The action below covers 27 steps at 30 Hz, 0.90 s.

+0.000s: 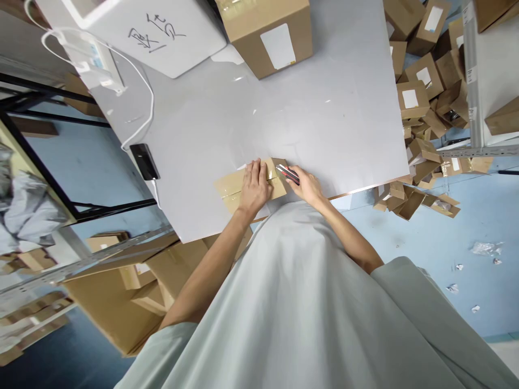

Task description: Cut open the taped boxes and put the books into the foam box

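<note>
A small taped cardboard box lies at the front edge of the grey table. Flat on its top rests my left hand, fingers stretched out side by side. My right hand is wrapped round a red and black box cutter. The cutter's tip points left, at the right end of the box, close to the tape. Whether the blade touches the cardboard I cannot tell.
At the back stand a larger cardboard box and a white bin with handwriting. A black phone on a white cable lies left. Many small boxes pile up right of the table. A large open carton stands at lower left.
</note>
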Available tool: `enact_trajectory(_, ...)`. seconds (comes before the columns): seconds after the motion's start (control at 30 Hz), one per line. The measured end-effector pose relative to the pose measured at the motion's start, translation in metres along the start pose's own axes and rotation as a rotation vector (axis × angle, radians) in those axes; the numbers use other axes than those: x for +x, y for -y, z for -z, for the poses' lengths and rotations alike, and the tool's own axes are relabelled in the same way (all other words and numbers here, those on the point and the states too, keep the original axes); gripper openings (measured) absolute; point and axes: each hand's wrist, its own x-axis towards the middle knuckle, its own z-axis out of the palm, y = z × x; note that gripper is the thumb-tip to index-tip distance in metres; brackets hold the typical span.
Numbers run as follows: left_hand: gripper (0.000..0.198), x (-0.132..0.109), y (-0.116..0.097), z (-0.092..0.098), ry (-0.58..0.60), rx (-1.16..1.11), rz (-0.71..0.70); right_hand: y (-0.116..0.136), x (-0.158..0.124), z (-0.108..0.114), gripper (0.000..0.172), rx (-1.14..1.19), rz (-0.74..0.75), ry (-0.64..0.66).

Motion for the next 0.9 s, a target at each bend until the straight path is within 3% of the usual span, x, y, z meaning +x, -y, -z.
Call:
enact_trajectory(0.2,0.076,-0.001,0.001,-0.003,-0.017,-0.014,0.005,-0.005,-0.006,0.013,0.047,-0.051,0.038,0.047)
enact_trajectory(0.53,0.072,-0.003,0.004,-0.007,-0.031,0.004,0.005,-0.004,0.005,0.004,0.048,-0.042,0.059,0.000)
enact_trajectory(0.9,0.076,-0.004,0.000,-0.006,-0.004,-0.039,0.034,0.000,0.006,0.019,0.048,-0.124,0.114,0.066)
